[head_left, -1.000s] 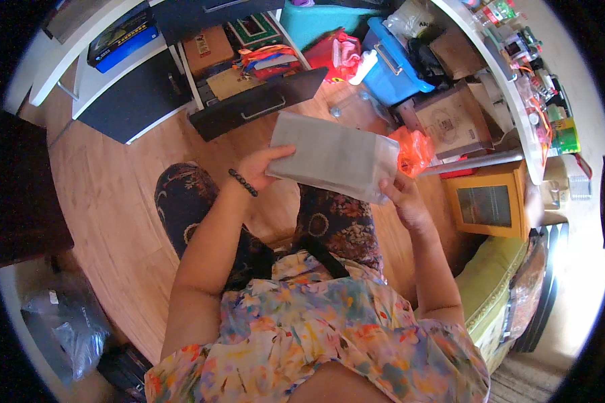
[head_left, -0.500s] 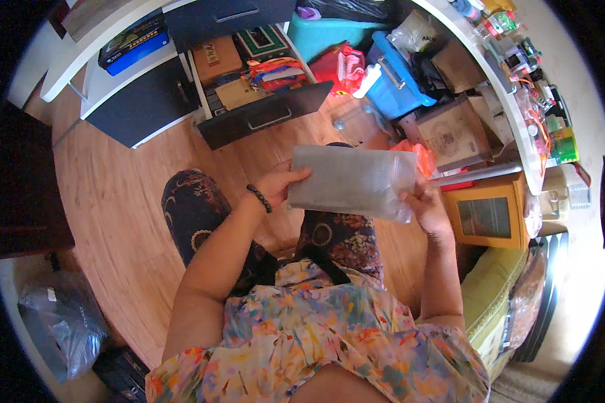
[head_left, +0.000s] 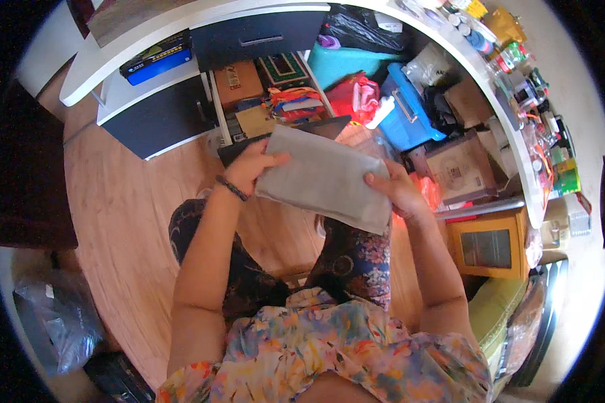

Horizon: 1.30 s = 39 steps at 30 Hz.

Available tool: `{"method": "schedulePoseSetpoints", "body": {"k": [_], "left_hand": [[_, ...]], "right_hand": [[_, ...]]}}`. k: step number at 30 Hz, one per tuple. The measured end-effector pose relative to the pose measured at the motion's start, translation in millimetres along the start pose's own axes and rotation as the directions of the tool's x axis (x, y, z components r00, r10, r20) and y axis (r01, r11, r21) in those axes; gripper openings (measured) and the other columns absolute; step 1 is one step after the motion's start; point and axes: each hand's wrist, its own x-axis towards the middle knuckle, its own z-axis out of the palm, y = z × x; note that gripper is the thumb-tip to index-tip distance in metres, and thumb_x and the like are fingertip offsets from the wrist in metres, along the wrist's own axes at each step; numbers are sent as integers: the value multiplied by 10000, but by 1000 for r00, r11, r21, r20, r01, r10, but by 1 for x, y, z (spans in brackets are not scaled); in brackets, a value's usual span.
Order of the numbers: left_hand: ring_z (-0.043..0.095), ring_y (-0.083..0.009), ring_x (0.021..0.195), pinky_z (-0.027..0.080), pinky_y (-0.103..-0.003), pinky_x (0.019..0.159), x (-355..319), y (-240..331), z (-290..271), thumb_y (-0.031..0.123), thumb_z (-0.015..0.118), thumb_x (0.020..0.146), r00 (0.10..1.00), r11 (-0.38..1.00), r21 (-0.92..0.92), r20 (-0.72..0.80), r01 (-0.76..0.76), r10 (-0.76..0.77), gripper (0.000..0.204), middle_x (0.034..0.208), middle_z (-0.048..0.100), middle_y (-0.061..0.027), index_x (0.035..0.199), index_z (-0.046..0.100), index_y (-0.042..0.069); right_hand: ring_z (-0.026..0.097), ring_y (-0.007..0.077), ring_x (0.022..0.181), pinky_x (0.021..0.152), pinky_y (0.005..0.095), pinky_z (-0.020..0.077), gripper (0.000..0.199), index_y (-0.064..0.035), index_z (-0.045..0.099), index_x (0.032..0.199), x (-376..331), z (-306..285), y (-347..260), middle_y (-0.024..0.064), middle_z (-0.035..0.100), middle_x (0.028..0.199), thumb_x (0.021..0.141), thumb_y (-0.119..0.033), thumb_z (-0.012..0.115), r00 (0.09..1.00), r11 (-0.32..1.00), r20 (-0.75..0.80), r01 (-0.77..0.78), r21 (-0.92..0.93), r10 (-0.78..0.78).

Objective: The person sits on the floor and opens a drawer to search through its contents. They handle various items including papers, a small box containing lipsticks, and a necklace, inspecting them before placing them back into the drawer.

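A flat, greyish, translucent plastic packet (head_left: pixel 323 178) is held in front of me above my knees, its right end tilted toward me. My left hand (head_left: pixel 252 166) grips its left end, thumb on top and fingers underneath. At the right end my right hand (head_left: pixel 398 188) pinches it the same way, with the thumb on the upper face. Just beyond the packet stands a pulled-out dark drawer (head_left: pixel 329 127), its front partly hidden by the packet and my left hand. Inside lie a brown box (head_left: pixel 238 84), a green patterned box (head_left: pixel 284 69), a tan envelope (head_left: pixel 255 121) and colourful ribbon-like items (head_left: pixel 296 101).
A white-edged desk (head_left: pixel 154 30) curves across the far side. Under it are a blue lidded bin (head_left: pixel 407 111), a teal bin (head_left: pixel 343 64), a red bag (head_left: pixel 353 97) and cardboard boxes (head_left: pixel 460 164). A wooden cabinet (head_left: pixel 517 242) stands at right; a plastic bag (head_left: pixel 64 322) lies at left.
The packet has moved left and farther from me, toward the drawer, and has turned so its right end tips nearer me. Both hands keep hold of it. The view has shifted slightly.
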Motion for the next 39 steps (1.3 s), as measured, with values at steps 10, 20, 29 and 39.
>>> {"method": "schedulePoseSetpoints", "body": {"k": [10,20,29,39], "left_hand": [[571,-185,975,458,-290,858,20,15,-132,61,621,801,571,853,507,-666,-126,480,403,1058,592,-126,1178,496,-1],[572,-151,954,445,-268,851,33,48,-75,160,586,882,737,865,373,-468,-335,487,332,1066,606,-84,1177,519,22],[563,-151,973,438,-270,866,32,51,-53,145,568,891,760,851,418,-424,-318,492,333,1076,601,-86,1192,509,18],[563,-147,958,439,-257,841,32,50,-63,194,561,899,768,836,481,-419,-264,484,320,1065,602,-82,1164,522,19]], "right_hand": [[611,251,871,773,390,516,348,66,527,1097,229,96,41,131,602,1010,806,-90,635,986,840,-167,70,539,26],[571,287,956,772,397,515,433,32,433,1202,435,158,80,159,552,1070,836,-123,604,993,915,-107,84,394,-46],[607,230,889,760,332,503,558,6,391,1284,416,161,73,155,576,1064,803,-146,629,926,956,-277,201,-215,-257],[635,229,830,735,314,497,405,-15,574,1147,381,114,45,146,653,978,772,-156,639,854,635,-8,380,-673,-520]]}}
